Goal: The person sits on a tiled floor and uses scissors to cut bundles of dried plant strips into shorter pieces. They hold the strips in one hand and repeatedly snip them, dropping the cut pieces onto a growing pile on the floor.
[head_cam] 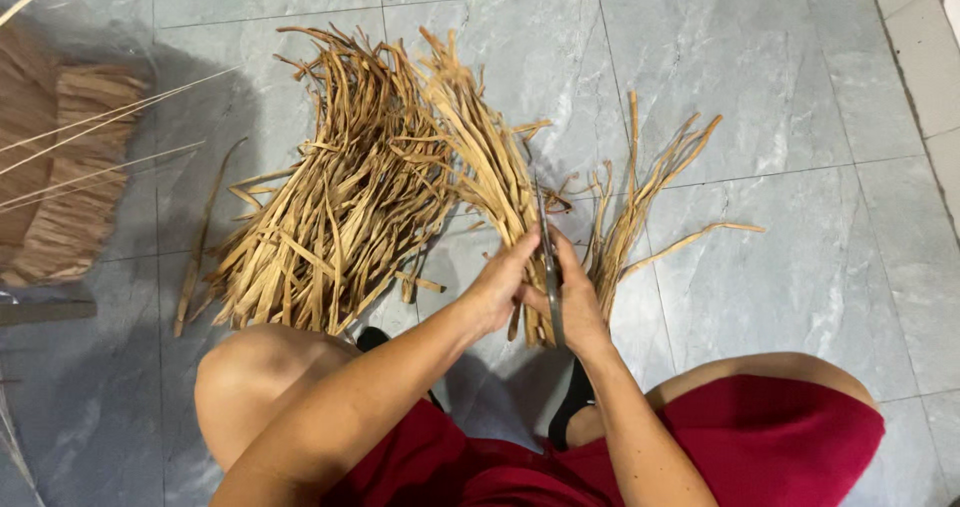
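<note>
1. Nearest the camera: red shorts (770, 437) and two bare knees, cut off by the bottom edge; a dark sandal (572, 402) partly hidden behind the right forearm.
2. Left hand (497, 289) wrapped around a bundle of dried leaf strips (490, 167), fingers closed on its lower part; fingertips hidden behind the bundle.
3. Right hand (578, 307) closed on a pair of scissors (547, 257), blade pointing away from the body and lying against the gripped bundle; handles buried in the palm, so whether the blades stand apart is hard to make out.
4. Bundle raised off the floor, fanning out away from the body, lower ends sticking out below the left hand.
5. Just right of the hands: a thin bunch of strips (640, 207) on the grey tiled floor (800, 117), its near end hidden behind the right hand.
6. Left of the hands: a bigger loose pile of strips (330, 217) on the floor, near edge touching the left knee's outline.
7. Far left: a brown woven, fringed piece (70, 177), cut off by the frame edge, with thin pale sticks (110, 117) crossing above it; kind unclear.
</note>
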